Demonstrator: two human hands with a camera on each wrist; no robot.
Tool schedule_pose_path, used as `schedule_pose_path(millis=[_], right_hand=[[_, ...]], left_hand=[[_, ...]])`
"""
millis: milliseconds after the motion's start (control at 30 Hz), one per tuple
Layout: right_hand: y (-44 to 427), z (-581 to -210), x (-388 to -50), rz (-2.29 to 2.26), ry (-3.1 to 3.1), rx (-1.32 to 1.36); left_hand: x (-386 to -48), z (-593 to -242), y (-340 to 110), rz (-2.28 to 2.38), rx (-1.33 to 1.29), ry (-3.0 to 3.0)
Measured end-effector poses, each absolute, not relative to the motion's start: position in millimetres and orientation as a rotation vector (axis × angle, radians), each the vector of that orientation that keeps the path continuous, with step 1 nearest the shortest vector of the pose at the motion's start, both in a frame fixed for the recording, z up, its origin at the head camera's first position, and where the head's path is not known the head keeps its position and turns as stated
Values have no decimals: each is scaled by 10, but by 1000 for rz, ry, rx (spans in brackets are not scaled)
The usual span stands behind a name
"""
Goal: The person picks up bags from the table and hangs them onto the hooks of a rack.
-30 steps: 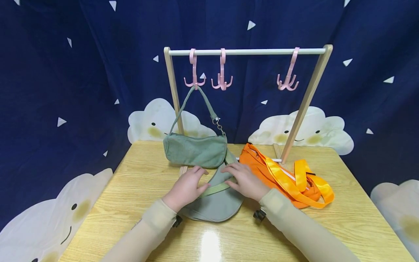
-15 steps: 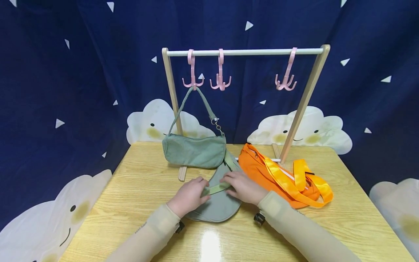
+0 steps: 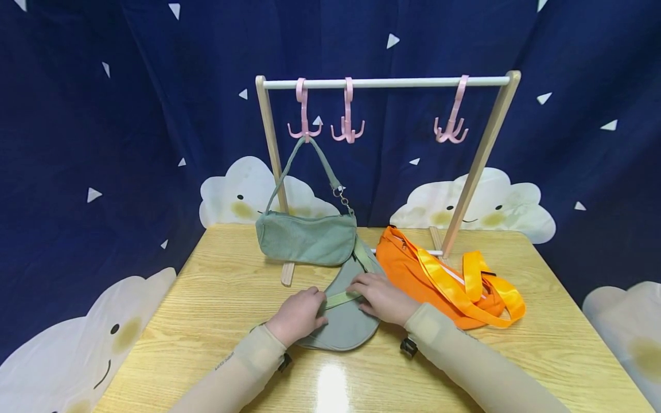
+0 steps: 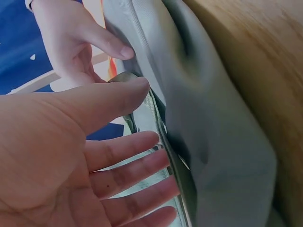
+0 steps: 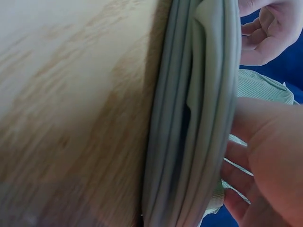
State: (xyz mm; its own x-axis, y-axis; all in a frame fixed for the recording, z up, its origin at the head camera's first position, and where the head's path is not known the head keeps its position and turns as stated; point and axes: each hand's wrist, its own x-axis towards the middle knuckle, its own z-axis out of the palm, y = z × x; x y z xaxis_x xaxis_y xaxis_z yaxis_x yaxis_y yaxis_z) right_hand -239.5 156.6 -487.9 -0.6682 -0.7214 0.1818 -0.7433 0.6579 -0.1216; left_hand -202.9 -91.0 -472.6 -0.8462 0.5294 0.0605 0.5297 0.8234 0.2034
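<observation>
We saw a gray bag (image 3: 343, 330) lying on the wooden table (image 3: 206, 292) in front of the person, with a pale green strap (image 3: 338, 300) crossing its upper face. The left hand (image 3: 296, 316) met one end of the visible stretch of strap, its fingers loosely extended and its thumb standing apart from them, gripping nothing that we could make out. The right hand (image 3: 386, 299) lay over the other end, fingertips on the strap; whether it pinched the band or merely touched it, we could not tell (the bag's folded edge hid much of those fingers from the right wrist camera).

Just behind, we saw a green handbag (image 3: 307, 238) hanging by its handle from a pink hook (image 3: 304, 106) on a rack (image 3: 480, 165). Two other pink hooks (image 3: 348, 109) hung along the same bar. Beside the gray bag, to the right, an orange bag (image 3: 413, 275) lay on the table with its glossy strap looped over it. Behind everything we saw a navy curtain (image 3: 222, 51) printed with smiling clouds.
</observation>
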Motion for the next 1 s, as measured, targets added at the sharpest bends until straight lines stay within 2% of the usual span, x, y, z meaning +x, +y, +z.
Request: schedule_pose_path(millis=[1000], right_hand=[[1569, -4935, -2329, 264, -2717, 1194]], left_hand=[[-2010, -4743, -939, -333, -869, -2991]])
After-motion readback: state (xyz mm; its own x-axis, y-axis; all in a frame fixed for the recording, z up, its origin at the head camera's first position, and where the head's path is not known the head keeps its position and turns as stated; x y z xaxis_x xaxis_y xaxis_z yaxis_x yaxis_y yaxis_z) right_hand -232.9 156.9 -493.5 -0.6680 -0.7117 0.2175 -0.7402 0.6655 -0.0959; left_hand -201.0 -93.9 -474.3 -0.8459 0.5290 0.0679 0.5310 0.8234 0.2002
